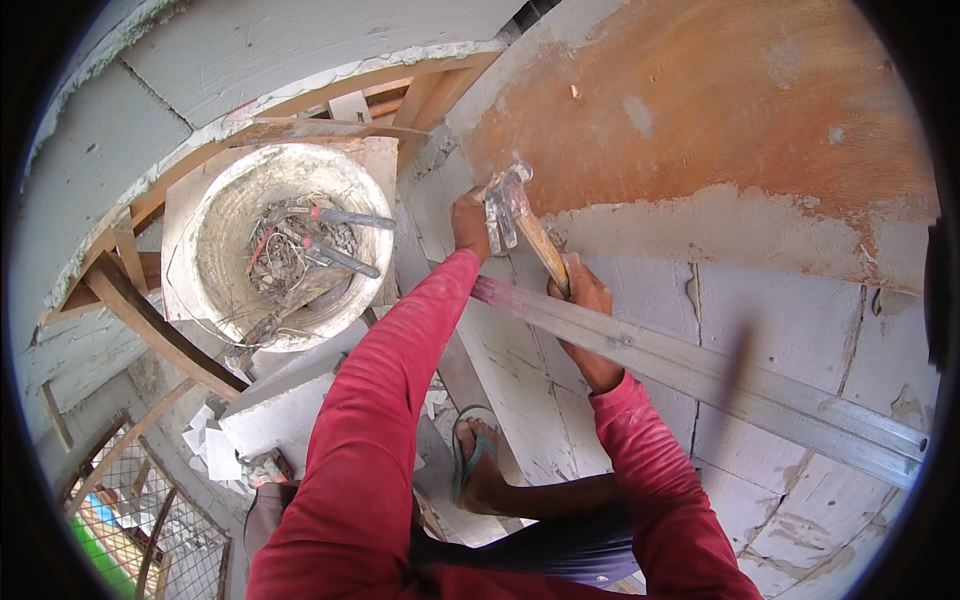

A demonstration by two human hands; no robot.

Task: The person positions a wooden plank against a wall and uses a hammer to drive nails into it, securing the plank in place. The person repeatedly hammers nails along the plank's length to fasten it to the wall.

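Observation:
My right hand (588,297) is wrapped round the wooden handle of a claw hammer (541,246), whose metal head points up and away at the wall. Just left of the hammer head, my left hand (470,224) is closed against the wall. A shiny metal piece shows at its fingers, but the hammer head covers part of it, and I cannot make out what the hand grips. A long galvanized metal channel (700,362) runs along the wall from beside my left wrist to the lower right, passing behind my right wrist.
A whitish plaster-crusted bucket (215,265) at the left holds pliers-like tools (345,218), wire and debris. Curved wooden framing (150,325) surrounds it. Pale blocks (280,410) lie below. My sandalled foot (480,450) stands beside the block wall; an orange-brown panel (720,110) is above.

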